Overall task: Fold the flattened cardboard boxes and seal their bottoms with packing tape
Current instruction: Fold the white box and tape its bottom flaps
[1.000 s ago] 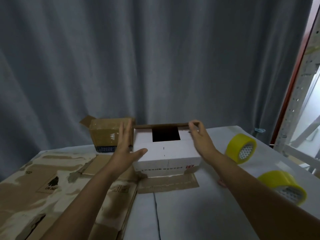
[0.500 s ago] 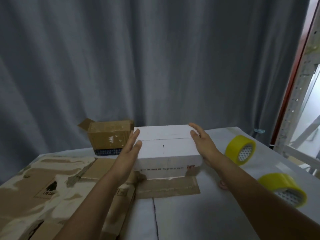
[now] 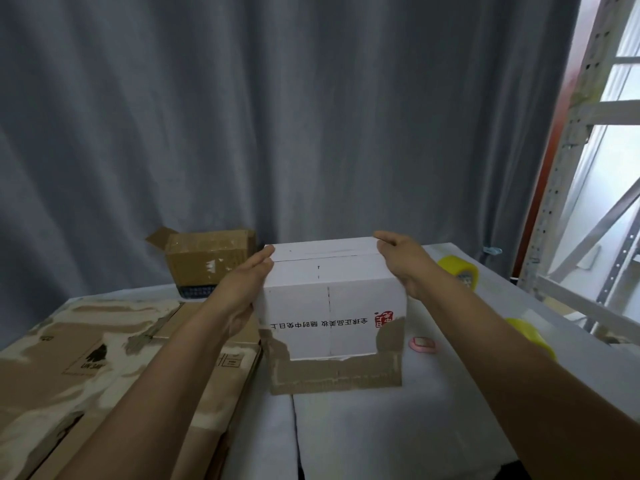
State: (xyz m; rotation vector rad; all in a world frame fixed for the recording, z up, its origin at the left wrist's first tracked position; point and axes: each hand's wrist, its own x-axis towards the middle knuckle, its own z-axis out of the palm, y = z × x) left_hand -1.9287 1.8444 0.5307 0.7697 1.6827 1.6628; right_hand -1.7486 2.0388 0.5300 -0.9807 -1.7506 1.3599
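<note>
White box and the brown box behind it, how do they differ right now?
The white box is held between the left hand and right hand; the brown box stands untouched. The white box's top flaps are folded shut, while the brown box has one flap sticking out. The white box shows printed text, upside down. Both are set-up cardboard boxes.
</note>
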